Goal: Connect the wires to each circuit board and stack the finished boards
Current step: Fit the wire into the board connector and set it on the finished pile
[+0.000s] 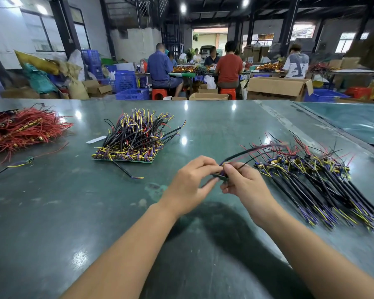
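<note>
A glossy green table (203,130) with worn, pale patches carries several heaps. At far left lies a tangle of thin red wires (20,130) with brass fittings. In the middle stands the stack of finished boards (125,156), flat green boards with black, yellow, purple and red leads bristling upward. A slip of white paper (96,139) lies just left of it, and a lone wired piece (28,160) sits nearer, to the left. At right sprawls a loose pile of black-sheathed wire bundles (315,180), ends splayed yellow and purple.

Nearer, above the table, the left hand (188,182) and right hand (244,182) meet, both pinching a small green circuit board (221,176); a black wire (246,151) arcs from it toward the right pile, blurred.
</note>
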Motion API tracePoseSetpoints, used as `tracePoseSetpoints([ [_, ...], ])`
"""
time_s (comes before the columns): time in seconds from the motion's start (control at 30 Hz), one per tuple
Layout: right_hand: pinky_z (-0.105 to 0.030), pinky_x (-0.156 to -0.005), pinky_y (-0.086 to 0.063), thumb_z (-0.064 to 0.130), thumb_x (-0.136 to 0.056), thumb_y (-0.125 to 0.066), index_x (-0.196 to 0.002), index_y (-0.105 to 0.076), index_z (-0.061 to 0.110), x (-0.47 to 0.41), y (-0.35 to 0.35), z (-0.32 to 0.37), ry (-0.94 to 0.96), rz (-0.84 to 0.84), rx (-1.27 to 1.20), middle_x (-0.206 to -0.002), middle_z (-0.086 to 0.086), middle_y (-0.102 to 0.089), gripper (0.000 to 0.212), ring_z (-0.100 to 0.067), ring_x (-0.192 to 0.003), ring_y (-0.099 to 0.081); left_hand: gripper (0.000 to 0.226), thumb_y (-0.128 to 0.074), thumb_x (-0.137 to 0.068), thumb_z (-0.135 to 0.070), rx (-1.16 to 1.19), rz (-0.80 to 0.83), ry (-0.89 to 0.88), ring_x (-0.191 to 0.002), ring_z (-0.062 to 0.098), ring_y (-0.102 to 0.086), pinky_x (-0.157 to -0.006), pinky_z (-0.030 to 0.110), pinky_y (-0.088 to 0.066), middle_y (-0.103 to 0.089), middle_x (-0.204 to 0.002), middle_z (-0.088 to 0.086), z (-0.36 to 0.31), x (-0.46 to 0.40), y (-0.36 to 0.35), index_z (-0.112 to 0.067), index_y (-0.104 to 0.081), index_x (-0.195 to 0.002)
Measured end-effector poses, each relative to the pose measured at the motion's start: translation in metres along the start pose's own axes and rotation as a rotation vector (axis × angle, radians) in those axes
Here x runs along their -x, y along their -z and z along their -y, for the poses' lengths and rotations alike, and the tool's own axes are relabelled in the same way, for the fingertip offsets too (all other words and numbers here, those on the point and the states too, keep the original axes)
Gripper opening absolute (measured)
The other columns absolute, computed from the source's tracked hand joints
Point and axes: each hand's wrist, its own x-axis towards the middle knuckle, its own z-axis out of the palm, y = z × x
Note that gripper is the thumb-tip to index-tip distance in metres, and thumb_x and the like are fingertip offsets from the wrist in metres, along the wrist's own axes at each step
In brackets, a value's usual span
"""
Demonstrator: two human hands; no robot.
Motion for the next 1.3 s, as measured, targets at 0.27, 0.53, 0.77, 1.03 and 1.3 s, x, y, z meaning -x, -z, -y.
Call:
tracePoseSetpoints([
  [0.27, -0.017, -0.058, -0.049, 0.007, -0.093, -0.056, -0.083, -0.061, 0.017, 0.001, 0.0, -0.008, 0.064, 0.115, 0.231, -0.066, 0.006, -0.061, 0.014, -0.005, -0.054, -0.055, 0.018, -0.064, -0.088, -0.007, 0.52, -0.025, 0.554, -0.078, 0.01, -0.061, -0.074, 0.02, -0.049, -0.065, -0.087, -0.004, 0.006, 0.0, 0.004, -0.02, -0.064, -0.101],
  [0.53, -0.013, -0.049, -0.034, 0.028, -0.087, -0.066, -0.076, -0.066, 0.015, 0.002, 0.004, -0.012, 0.067, 0.109, 0.435, -0.054, 0.009, -0.057, 0.017, -0.004, -0.052, -0.046, 0.011, -0.066, -0.086, -0.006, 0.619, 0.094, 0.496, -0.07, 0.007, -0.062, -0.062, 0.02, -0.05, -0.068, -0.073, -0.004, 0.006, 0.003, 0.003, -0.015, -0.068, -0.081],
  [0.77, -0.031, -0.069, -0.052, 0.012, -0.085, -0.065, -0.093, -0.062, 0.014, -0.001, 0.003, -0.009, 0.03, -0.025, 0.336, -0.078, -0.002, -0.065, 0.008, -0.02, -0.07, -0.066, 0.018, -0.052, -0.095, -0.009, 0.652, -0.059, 0.615, -0.065, 0.009, -0.059, -0.067, 0.024, -0.056, -0.06, -0.066, 0.002, 0.003, 0.001, -0.009, -0.014, -0.053, -0.079],
  [1.03, -0.027, -0.077, -0.056, -0.001, -0.088, -0.06, -0.092, -0.063, 0.003, 0.002, 0.004, -0.005, -0.038, 0.119, -0.042, -0.07, -0.001, -0.069, 0.006, -0.015, -0.068, -0.067, 0.018, -0.045, -0.098, -0.009, 0.871, -0.173, 0.738, -0.065, 0.006, -0.061, -0.067, 0.021, -0.055, -0.06, -0.066, -0.001, 0.0, -0.005, -0.01, -0.013, -0.051, -0.082],
  [1.3, -0.021, -0.073, -0.051, -0.002, -0.085, -0.064, -0.092, -0.063, 0.012, 0.001, 0.008, -0.003, 0.081, 0.08, 0.046, -0.08, -0.003, -0.066, 0.016, -0.014, -0.075, -0.063, 0.017, -0.053, -0.093, -0.001, 1.01, -0.156, 0.812, -0.059, 0.009, -0.065, -0.061, 0.02, -0.054, -0.064, -0.067, 0.004, 0.006, -0.003, -0.003, -0.012, -0.05, -0.081],
])
